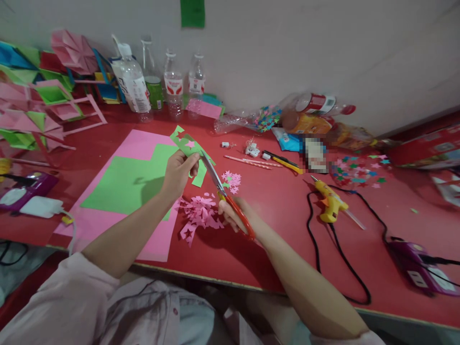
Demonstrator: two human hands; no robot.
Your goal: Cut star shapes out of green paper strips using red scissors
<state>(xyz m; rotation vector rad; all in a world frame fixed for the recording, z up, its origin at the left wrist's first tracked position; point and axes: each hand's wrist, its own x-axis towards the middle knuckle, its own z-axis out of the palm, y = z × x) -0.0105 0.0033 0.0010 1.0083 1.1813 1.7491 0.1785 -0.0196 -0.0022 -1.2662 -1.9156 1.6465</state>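
Observation:
My left hand (180,168) pinches a strip of green paper (178,136) with star-shaped holes punched through it. Orange-handled scissors (237,211) are in my right hand (233,214), their blades pointing up and left to the green strip beside my left thumb. Whether the blades bite into the paper I cannot tell. Below them lies a heap of pink paper scraps (201,213), and just beyond is a small pile of pink and green stars (231,181). Under my left forearm, large green paper (118,184) rests on pink paper (134,143).
Plastic bottles (175,86) stand along the wall. Folded paper shapes (39,105) crowd the left end. To the right lie a yellow glue gun (332,203) with its black cord, a utility knife (283,162), scattered coloured stars (355,170) and a purple power strip (417,263).

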